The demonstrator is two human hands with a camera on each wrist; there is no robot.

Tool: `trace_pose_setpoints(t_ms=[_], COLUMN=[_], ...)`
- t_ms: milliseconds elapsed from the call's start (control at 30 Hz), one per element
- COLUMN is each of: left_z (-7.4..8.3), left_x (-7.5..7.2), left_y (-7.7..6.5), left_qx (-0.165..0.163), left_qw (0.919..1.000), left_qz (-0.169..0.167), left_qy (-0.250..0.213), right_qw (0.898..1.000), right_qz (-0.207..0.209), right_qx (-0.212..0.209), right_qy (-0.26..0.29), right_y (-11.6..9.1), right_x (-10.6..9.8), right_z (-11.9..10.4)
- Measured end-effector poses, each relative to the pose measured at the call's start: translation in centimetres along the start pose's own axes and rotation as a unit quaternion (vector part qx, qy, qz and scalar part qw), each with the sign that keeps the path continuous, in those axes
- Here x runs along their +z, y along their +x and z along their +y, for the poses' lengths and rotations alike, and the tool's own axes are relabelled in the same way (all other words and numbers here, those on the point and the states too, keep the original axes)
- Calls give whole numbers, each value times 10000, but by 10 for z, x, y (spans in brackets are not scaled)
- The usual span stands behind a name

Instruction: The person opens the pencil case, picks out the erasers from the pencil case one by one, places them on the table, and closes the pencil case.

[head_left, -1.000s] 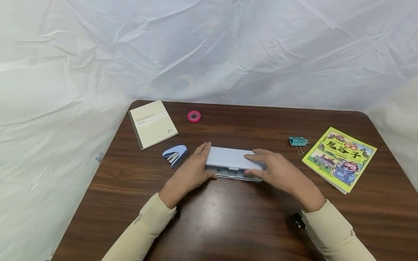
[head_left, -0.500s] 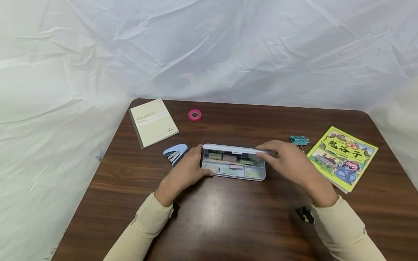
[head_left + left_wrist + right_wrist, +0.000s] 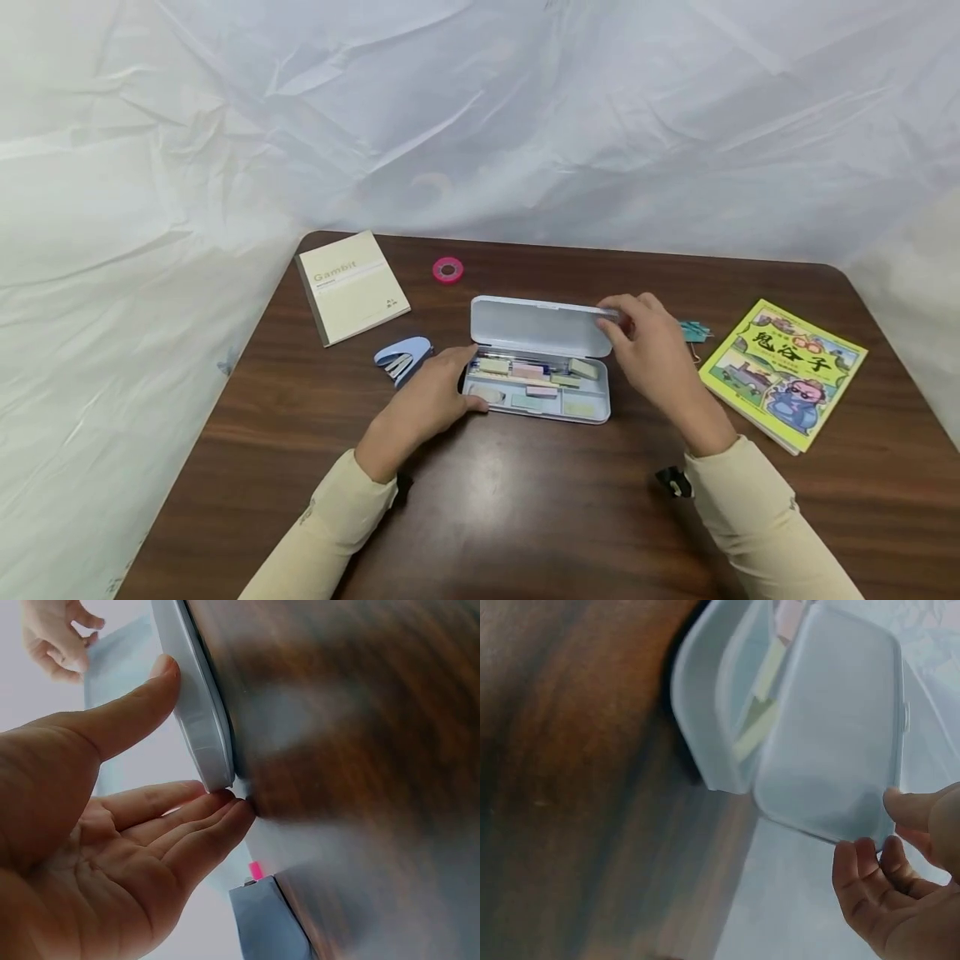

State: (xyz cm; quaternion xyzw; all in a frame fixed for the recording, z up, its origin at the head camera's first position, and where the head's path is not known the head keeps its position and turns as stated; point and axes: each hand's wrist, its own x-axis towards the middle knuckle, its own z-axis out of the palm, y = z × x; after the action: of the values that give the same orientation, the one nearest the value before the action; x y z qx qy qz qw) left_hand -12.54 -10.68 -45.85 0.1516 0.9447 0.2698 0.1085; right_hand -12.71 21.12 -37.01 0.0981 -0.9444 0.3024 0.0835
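Observation:
A pale blue pencil case [image 3: 551, 392] lies on the table with its lid [image 3: 536, 327] tilted up at the back. Several small pastel blocks, one a yellowish block [image 3: 582, 368], lie inside with some thin pens. My left hand [image 3: 431, 390] holds the case's left end, the thumb at the front wall [image 3: 196, 712] and the fingers against the end. My right hand [image 3: 651, 358] pinches the lid's right upper corner between thumb and fingers; the right wrist view shows the lid's inner face [image 3: 840, 720].
A light blue stapler [image 3: 403, 358] sits just left of my left hand. Behind it are a cream notebook [image 3: 354, 287] and a pink tape roll [image 3: 447, 270]. A teal binder clip [image 3: 696, 331], partly behind my right hand, adjoins a yellow comic book [image 3: 783, 375].
The lid has swung from nearly closed to raised, showing the contents. My right hand moved up and back with it, while the left stays at the case's left end.

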Motion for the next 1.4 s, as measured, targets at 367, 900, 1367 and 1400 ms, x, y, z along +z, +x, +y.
trace_pose_setpoints(t_ms=[367,900,1367,1400], left_z=[-3,-1,-1,-1], left_x=[3,2,4,4], left_y=[-1,-2,-3,-3], left_qx=[105,-8,19,14], left_qw=[9998,10000,9999,9999], left_qz=[145,60,59,52], left_qy=[67,66,125,133], right_qw=[9907,9885,9928,9932], right_qz=[-1258,-1472,-1179,-1135], right_qx=[499,291,60,-15], right_qy=[-98,-180,-224,-257], right_y=[-1,-4,-14,-15], right_x=[14,27,25,25], right_z=[20,32,25,24])
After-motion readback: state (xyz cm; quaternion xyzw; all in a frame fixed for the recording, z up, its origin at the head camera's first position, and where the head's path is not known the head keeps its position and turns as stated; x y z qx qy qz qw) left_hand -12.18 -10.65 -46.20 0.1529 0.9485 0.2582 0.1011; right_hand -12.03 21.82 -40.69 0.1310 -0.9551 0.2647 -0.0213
